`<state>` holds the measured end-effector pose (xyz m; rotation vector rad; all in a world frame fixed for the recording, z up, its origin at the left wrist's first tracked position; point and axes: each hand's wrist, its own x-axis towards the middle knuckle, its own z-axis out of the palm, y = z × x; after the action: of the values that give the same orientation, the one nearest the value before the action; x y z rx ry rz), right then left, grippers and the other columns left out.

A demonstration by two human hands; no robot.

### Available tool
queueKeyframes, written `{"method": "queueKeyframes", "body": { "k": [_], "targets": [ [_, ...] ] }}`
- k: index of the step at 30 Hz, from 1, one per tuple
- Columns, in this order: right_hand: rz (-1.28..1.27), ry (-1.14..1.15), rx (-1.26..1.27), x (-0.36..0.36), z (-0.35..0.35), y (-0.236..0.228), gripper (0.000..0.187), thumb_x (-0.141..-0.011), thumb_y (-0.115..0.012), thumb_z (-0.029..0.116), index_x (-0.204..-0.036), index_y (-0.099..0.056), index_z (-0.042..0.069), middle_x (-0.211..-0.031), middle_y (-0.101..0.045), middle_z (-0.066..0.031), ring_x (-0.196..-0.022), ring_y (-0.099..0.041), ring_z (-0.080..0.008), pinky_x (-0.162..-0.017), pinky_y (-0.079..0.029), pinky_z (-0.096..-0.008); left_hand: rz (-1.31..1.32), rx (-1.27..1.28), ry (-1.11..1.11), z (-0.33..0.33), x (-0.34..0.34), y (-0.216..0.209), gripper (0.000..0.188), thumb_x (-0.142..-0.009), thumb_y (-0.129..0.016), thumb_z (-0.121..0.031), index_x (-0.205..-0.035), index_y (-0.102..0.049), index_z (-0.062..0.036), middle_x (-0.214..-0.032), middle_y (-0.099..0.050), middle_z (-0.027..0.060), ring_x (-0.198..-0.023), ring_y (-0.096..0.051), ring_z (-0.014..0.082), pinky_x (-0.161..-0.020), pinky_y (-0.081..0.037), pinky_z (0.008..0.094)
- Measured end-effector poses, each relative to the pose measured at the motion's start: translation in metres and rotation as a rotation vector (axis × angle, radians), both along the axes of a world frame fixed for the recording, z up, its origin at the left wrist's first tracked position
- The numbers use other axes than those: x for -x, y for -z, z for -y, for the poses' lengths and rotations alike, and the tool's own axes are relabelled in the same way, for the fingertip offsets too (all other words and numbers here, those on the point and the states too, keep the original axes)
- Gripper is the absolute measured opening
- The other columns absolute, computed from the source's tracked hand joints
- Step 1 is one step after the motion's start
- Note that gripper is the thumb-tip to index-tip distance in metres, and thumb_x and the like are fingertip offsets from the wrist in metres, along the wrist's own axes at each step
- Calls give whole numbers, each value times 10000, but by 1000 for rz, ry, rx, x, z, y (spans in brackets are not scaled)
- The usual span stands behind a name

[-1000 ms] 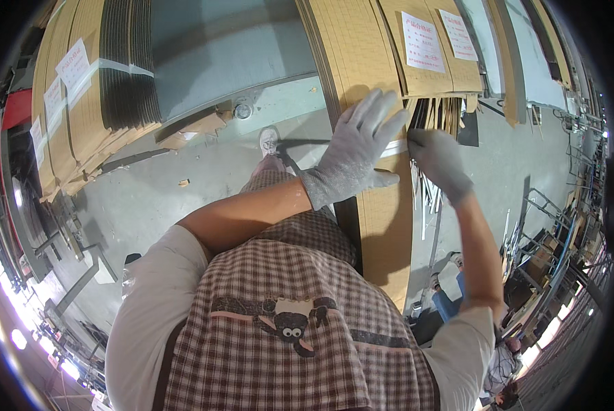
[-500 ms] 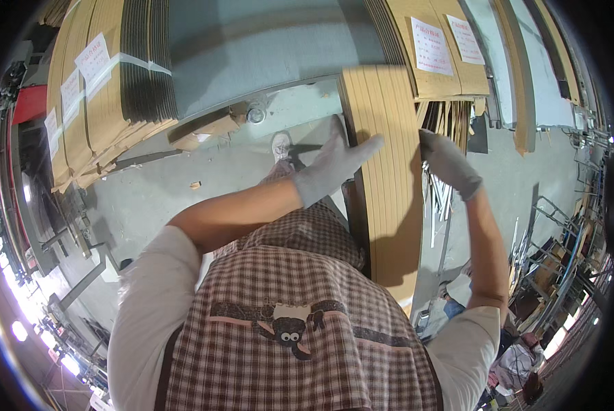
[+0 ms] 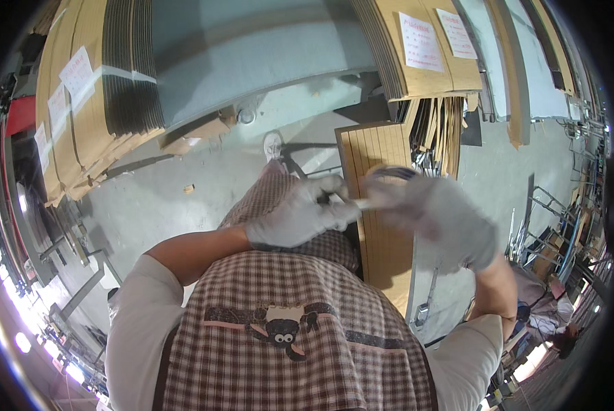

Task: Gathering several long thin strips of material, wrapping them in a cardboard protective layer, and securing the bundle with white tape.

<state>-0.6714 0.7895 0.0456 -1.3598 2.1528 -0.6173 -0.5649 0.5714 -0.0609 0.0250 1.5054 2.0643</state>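
Both hands wear grey gloves and meet over the near side of a long stack of tan cardboard strips point(image 3: 379, 147). My left hand point(image 3: 303, 214) is closed in a pinch, just left of the stack. A short pale strip point(image 3: 366, 203) runs from its fingertips to my right hand point(image 3: 437, 219), which is smeared by motion above the stack. Something curved with a dark edge point(image 3: 394, 172) shows at the right hand's fingers, too blurred to name. The right fingers look curled, and what lies inside them is hidden.
Strapped cardboard piles with paper labels stand at the far left point(image 3: 81, 130) and far right point(image 3: 423, 85). A grey sheet surface point(image 3: 259, 55) lies between them. Loose thin strips point(image 3: 440, 133) hang below the right pile. A metal frame rack point(image 3: 553, 219) is at the right.
My hands have left the sides of the cardboard stack and come together nearer my body. A pale strip now shows between them. The stack's far end sits lower in view.
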Motion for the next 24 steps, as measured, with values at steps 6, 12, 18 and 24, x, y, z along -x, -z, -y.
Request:
{"method": "queueKeyframes", "body": {
  "k": [6, 12, 18, 24],
  "targets": [
    [494, 588, -297, 67, -91, 139, 315, -895, -621, 92, -1190, -642, -20, -995, -710, -193, -949, -678, -236, -812, -518, -357, 147, 6, -158, -3, 22, 98, 259, -919, -694, -255, -976, -613, -16, -909, -613, 37, -839, -576, 134, -801, -487, 308],
    [798, 634, 201, 29, -76, 200, 709, -779, -810, 217, -1374, -477, 22, -1331, -561, -111, -1196, -531, -207, -1009, -440, -366, 10, -403, -92, -50, 52, 171, 772, -723, -757, -573, -1196, -610, 19, -1049, -645, 106, -928, -591, 170, -859, -477, 283],
    [-193, 724, 127, -17, 21, 95, 369, -672, -816, 173, -937, -586, 57, -1057, -519, -135, -1073, -483, -315, -953, -398, -451, 116, 203, 442, -10, 58, 195, 699, -868, -647, -464, -1373, -477, -11, -1146, -626, 145, -858, -621, 157, -803, -522, 329],
    [-376, 694, -10, -34, 34, 102, 435, -594, -846, 227, -895, -571, 75, -1121, -465, -158, -1114, -431, -393, -956, -371, -529, -184, 113, -1, 48, 38, 48, 306, -868, -707, -216, -1134, -678, -67, -923, -714, 113, -860, -690, 169, -777, -551, 296]
  ]
}}
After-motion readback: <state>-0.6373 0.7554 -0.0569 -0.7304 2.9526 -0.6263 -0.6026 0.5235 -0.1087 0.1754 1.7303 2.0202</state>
